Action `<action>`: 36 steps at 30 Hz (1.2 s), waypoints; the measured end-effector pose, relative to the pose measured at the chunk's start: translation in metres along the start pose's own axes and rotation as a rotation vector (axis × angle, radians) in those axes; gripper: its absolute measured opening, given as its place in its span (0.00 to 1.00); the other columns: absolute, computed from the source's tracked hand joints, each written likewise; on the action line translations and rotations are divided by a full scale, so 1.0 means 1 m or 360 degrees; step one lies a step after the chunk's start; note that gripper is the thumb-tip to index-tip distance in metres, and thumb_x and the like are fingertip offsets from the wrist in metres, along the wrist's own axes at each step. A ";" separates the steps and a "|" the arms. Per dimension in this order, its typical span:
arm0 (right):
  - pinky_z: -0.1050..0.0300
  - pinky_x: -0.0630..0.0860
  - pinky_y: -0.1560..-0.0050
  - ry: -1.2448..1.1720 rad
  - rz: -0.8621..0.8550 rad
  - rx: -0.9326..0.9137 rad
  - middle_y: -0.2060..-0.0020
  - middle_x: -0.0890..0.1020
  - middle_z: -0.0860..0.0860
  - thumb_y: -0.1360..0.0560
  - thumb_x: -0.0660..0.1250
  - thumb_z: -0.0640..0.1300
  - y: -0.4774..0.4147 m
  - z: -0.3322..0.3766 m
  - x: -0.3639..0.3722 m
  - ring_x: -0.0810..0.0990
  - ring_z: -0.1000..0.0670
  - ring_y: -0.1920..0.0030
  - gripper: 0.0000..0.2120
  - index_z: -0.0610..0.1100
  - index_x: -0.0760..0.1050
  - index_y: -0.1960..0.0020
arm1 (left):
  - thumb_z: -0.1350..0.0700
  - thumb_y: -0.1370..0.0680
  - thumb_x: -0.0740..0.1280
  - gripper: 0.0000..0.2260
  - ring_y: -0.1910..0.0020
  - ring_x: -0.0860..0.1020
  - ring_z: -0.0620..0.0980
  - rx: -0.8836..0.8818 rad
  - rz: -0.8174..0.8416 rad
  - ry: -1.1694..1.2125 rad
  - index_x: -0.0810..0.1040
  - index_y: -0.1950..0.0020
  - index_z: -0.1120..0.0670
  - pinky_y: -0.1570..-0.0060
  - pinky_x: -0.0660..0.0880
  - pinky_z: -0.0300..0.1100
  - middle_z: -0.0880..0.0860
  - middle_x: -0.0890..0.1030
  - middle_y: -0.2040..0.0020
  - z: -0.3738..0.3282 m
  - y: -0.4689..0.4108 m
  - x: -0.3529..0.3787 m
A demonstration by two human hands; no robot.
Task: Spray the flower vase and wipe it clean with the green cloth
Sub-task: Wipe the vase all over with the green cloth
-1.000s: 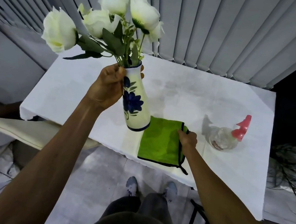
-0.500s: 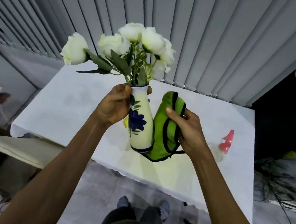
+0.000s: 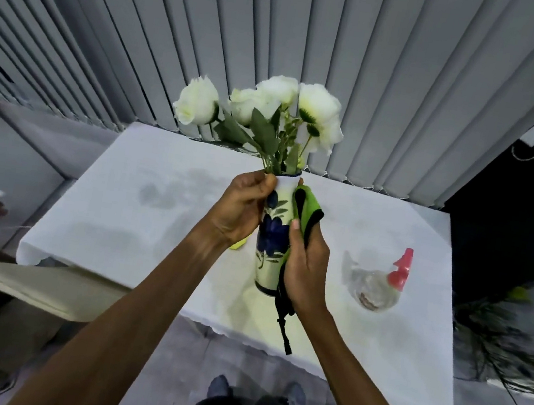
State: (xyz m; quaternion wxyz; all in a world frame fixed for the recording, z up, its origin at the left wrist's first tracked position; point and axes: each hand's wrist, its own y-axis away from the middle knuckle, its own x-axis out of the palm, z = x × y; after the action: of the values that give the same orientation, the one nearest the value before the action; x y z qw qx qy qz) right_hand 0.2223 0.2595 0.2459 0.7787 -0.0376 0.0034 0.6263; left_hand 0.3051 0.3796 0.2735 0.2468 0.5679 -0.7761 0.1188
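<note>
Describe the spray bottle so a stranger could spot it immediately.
Start at the white table in front of the grey blinds. The spray bottle stands on its right side, beyond the right hand. It is a clear, round-bodied bottle, the only thing with a pink-red trigger top.

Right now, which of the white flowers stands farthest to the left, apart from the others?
The white rose at the far left of the bunch. It leans away on its own stem, while the other white blooms crowd together above the vase.
</note>
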 end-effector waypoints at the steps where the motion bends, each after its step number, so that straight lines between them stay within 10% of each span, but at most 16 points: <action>1: 0.50 0.76 0.33 0.0082 -0.0065 -0.0058 0.32 0.80 0.53 0.16 0.57 0.51 -0.001 -0.001 0.002 0.79 0.53 0.34 0.22 0.50 0.69 0.24 | 0.52 0.31 0.78 0.21 0.46 0.80 0.58 -0.0006 -0.0029 -0.0021 0.82 0.44 0.63 0.37 0.74 0.52 0.60 0.84 0.49 0.002 0.000 0.002; 8: 0.39 0.67 0.25 0.0512 -0.0187 -0.0741 0.20 0.62 0.51 0.16 0.59 0.44 -0.012 0.008 0.015 0.62 0.43 0.19 0.26 0.43 0.60 0.19 | 0.65 0.25 0.64 0.08 0.57 0.84 0.50 0.0064 -0.0131 -0.0082 0.81 0.49 0.62 0.54 0.79 0.40 0.54 0.86 0.57 -0.009 -0.001 0.021; 13: 0.30 0.55 0.23 0.0923 0.0188 -0.1229 0.22 0.69 0.44 0.16 0.60 0.44 -0.007 -0.004 -0.002 0.56 0.36 0.18 0.22 0.40 0.70 0.24 | 0.63 0.18 0.60 0.15 0.73 0.78 0.45 0.0099 -0.0160 -0.0087 0.79 0.63 0.58 0.68 0.76 0.37 0.50 0.79 0.72 -0.033 -0.010 0.023; 19: 0.39 0.53 0.20 0.1193 0.0547 -0.1582 0.29 0.77 0.42 0.22 0.68 0.40 0.040 -0.079 -0.015 0.65 0.42 0.21 0.23 0.37 0.73 0.28 | 0.55 0.28 0.72 0.18 0.54 0.81 0.58 0.0207 -0.0123 -0.0051 0.79 0.44 0.66 0.49 0.81 0.49 0.62 0.82 0.51 -0.064 -0.022 0.025; 21: 0.47 0.59 0.20 0.1093 0.0703 -0.1391 0.31 0.78 0.39 0.16 0.61 0.44 0.055 -0.101 -0.017 0.72 0.40 0.26 0.19 0.36 0.73 0.29 | 0.51 0.34 0.77 0.24 0.53 0.83 0.57 0.0204 -0.0034 -0.0032 0.80 0.44 0.65 0.48 0.80 0.50 0.59 0.85 0.50 -0.075 -0.022 0.028; 24: 0.58 0.71 0.32 0.0745 0.0618 -0.0339 0.38 0.82 0.43 0.16 0.57 0.57 0.071 -0.106 -0.017 0.81 0.46 0.37 0.25 0.38 0.75 0.33 | 0.47 0.39 0.81 0.28 0.51 0.83 0.56 0.0196 0.0109 -0.0025 0.82 0.46 0.62 0.47 0.80 0.50 0.58 0.85 0.49 -0.084 -0.024 0.030; 29: 0.52 0.82 0.53 -0.0655 -0.0209 0.1180 0.52 0.89 0.45 0.15 0.61 0.48 0.059 -0.076 -0.034 0.87 0.46 0.51 0.16 0.41 0.79 0.35 | 0.47 0.41 0.82 0.35 0.52 0.83 0.57 0.0155 0.0167 -0.0040 0.78 0.42 0.65 0.48 0.80 0.50 0.59 0.85 0.50 -0.080 -0.021 0.029; 36: 0.48 0.83 0.58 -0.1403 -0.0473 0.1483 0.58 0.89 0.42 0.17 0.62 0.52 0.040 -0.023 -0.032 0.89 0.42 0.63 0.18 0.42 0.86 0.49 | 0.49 0.35 0.79 0.29 0.51 0.83 0.56 0.0108 0.0216 0.0033 0.77 0.41 0.65 0.47 0.80 0.50 0.58 0.85 0.50 -0.060 -0.016 0.024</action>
State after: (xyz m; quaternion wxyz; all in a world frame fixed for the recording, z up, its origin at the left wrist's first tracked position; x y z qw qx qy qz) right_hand 0.1776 0.2355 0.2221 0.7202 0.5634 -0.0502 0.4017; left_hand 0.3299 0.3828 0.3355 0.2268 0.5208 -0.8058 0.1674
